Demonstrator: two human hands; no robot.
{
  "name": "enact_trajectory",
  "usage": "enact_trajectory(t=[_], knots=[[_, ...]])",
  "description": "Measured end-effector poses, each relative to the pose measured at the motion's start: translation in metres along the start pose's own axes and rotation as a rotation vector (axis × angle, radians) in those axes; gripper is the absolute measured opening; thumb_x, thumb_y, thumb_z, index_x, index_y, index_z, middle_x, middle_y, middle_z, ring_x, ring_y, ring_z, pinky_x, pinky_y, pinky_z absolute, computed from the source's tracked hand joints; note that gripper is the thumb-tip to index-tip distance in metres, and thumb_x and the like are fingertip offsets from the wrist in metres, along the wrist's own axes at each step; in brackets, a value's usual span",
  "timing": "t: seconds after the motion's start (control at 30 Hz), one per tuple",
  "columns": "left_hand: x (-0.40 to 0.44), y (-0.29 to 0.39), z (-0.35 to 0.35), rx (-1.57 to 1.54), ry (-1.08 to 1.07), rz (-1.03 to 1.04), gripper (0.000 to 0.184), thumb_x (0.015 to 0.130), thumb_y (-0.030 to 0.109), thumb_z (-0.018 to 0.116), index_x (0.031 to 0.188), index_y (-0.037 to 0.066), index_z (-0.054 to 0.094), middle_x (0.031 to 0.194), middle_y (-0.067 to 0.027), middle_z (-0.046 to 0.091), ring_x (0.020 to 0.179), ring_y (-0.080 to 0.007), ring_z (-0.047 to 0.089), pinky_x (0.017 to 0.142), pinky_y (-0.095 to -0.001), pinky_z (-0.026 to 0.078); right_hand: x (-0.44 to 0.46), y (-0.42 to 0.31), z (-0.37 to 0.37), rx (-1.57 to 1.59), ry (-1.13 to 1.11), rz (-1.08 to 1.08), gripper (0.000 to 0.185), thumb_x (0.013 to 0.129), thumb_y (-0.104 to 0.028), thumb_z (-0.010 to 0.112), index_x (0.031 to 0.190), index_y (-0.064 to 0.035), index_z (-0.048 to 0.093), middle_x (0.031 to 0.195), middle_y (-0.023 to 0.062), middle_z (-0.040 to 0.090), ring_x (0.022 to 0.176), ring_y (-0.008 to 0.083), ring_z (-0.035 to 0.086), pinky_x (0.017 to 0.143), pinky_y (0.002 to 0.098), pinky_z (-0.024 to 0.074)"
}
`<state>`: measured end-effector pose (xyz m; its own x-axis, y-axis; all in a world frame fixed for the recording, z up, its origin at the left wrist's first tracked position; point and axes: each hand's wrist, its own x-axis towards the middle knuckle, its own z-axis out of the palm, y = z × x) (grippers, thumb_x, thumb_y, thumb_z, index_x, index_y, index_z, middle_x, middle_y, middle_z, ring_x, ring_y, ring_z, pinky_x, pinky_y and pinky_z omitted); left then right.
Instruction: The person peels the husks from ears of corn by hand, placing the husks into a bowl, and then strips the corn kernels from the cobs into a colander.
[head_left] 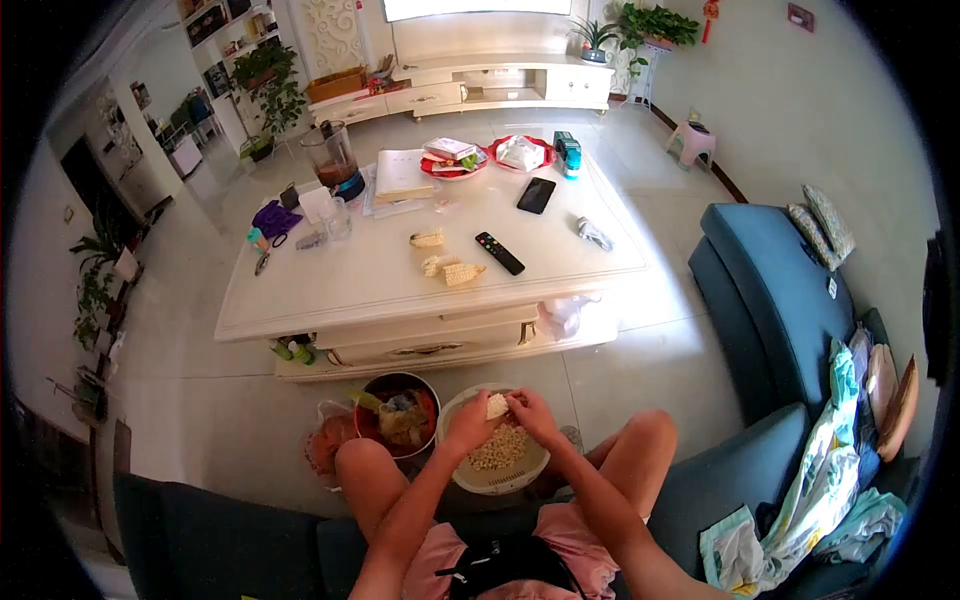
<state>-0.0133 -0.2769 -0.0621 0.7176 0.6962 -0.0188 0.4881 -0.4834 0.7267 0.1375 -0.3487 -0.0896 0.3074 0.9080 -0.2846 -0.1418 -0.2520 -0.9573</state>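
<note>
A piece of pale corn cob is held between my two hands, above a white plastic basket. My left hand is closed around the cob from the left. On the other side, the fingers of my right hand are bent against it, and the fingertips are too small to make out fully. Loose corn kernels cover the bottom of the basket. To its left stands a pot with husks and other scraps in it. Three more corn pieces lie on the coffee table.
The white coffee table is in front of me, with a remote, a phone, a blender jug and red plates. A plastic bag sits beside the pot. A blue sofa extends along the right.
</note>
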Motion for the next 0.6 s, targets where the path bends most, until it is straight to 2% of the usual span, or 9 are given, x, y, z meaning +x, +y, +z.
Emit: enact_trajectory(t=[0.13, 0.2, 0.3, 0.33, 0.4, 0.47, 0.53, 0.6], knots=[[0.002, -0.001, -0.001, 0.038, -0.020, -0.037, 0.048, 0.080, 0.031, 0.070, 0.107, 0.003, 0.042, 0.100, -0.0218, 0.060, 0.093, -0.0412, 0.058, 0.074, -0.0480, 0.047, 0.003, 0.006, -0.002, -0.005, -0.022, -0.039, 0.022, 0.095, -0.020, 0.054, 0.104, -0.0004, 0.056, 0.081, 0.0072, 0.063, 0.065, 0.0130, 0.061, 0.059, 0.0262, 0.0503], [0.002, 0.001, -0.002, 0.038, -0.041, -0.073, 0.050, 0.078, 0.032, 0.071, 0.107, 0.004, 0.042, 0.100, -0.0219, 0.060, 0.093, -0.0413, 0.058, 0.073, -0.0482, 0.047, 0.001, 0.004, -0.001, -0.209, -0.044, -0.110, 0.026, 0.095, -0.021, 0.053, 0.103, 0.0036, 0.056, 0.088, 0.0114, 0.063, 0.071, 0.0179, 0.064, 0.063, 0.0311, 0.0530], [0.003, 0.000, -0.001, 0.024, -0.053, -0.128, 0.052, 0.075, 0.033, 0.073, 0.107, 0.004, 0.042, 0.098, -0.0227, 0.060, 0.091, -0.0420, 0.058, 0.072, -0.0491, 0.046, 0.006, 0.016, -0.001, -0.213, -0.056, -0.201, 0.025, 0.094, -0.021, 0.053, 0.103, 0.0030, 0.056, 0.085, 0.0112, 0.064, 0.071, 0.0186, 0.064, 0.062, 0.0310, 0.0526], [0.003, 0.000, -0.001, 0.008, -0.062, -0.169, 0.053, 0.075, 0.033, 0.073, 0.108, 0.004, 0.042, 0.098, -0.0232, 0.060, 0.091, -0.0424, 0.059, 0.072, -0.0493, 0.047, 0.008, 0.018, -0.001, -0.212, -0.057, -0.200, 0.025, 0.094, -0.021, 0.053, 0.103, 0.0030, 0.056, 0.085, 0.0112, 0.064, 0.071, 0.0186, 0.064, 0.062, 0.0310, 0.0526], [0.003, 0.001, -0.001, -0.008, -0.072, -0.210, 0.054, 0.075, 0.033, 0.073, 0.109, 0.004, 0.042, 0.098, -0.0237, 0.060, 0.090, -0.0429, 0.059, 0.072, -0.0496, 0.047, 0.010, 0.023, -0.001, -0.088, 0.077, -0.120, 0.025, 0.094, -0.021, 0.054, 0.102, 0.0024, 0.057, 0.081, 0.0109, 0.064, 0.070, 0.0188, 0.064, 0.062, 0.0323, 0.0521], [0.003, -0.008, 0.004, -0.002, 0.016, -0.095, 0.056, 0.076, 0.033, 0.071, 0.113, 0.004, 0.040, 0.098, -0.0245, 0.061, 0.090, -0.0439, 0.059, 0.073, -0.0497, 0.047, 0.013, 0.022, -0.005, -0.022, 0.096, -0.066, 0.025, 0.093, -0.021, 0.055, 0.103, 0.0014, 0.058, 0.081, 0.0105, 0.065, 0.071, 0.0196, 0.064, 0.064, 0.0332, 0.0520], [0.005, -0.013, 0.008, 0.032, -0.005, -0.082, 0.059, 0.076, 0.034, 0.071, 0.116, 0.004, 0.039, 0.100, -0.0248, 0.061, 0.091, -0.0438, 0.059, 0.074, -0.0495, 0.047, 0.015, 0.025, -0.010, 0.046, 0.114, -0.013, 0.025, 0.092, -0.021, 0.057, 0.104, 0.0004, 0.058, 0.080, 0.0100, 0.065, 0.072, 0.0204, 0.064, 0.065, 0.0342, 0.0518], [0.006, -0.017, 0.010, 0.076, -0.030, -0.061, 0.063, 0.077, 0.035, 0.071, 0.121, 0.005, 0.038, 0.104, -0.0242, 0.060, 0.096, -0.0432, 0.058, 0.078, -0.0492, 0.046, 0.018, 0.034, -0.015, -0.410, 0.263, -0.188, 0.027, 0.089, -0.022, 0.061, 0.108, -0.0035, 0.059, 0.084, 0.0099, 0.067, 0.075, 0.0246, 0.065, 0.069, 0.0361, 0.0519]])
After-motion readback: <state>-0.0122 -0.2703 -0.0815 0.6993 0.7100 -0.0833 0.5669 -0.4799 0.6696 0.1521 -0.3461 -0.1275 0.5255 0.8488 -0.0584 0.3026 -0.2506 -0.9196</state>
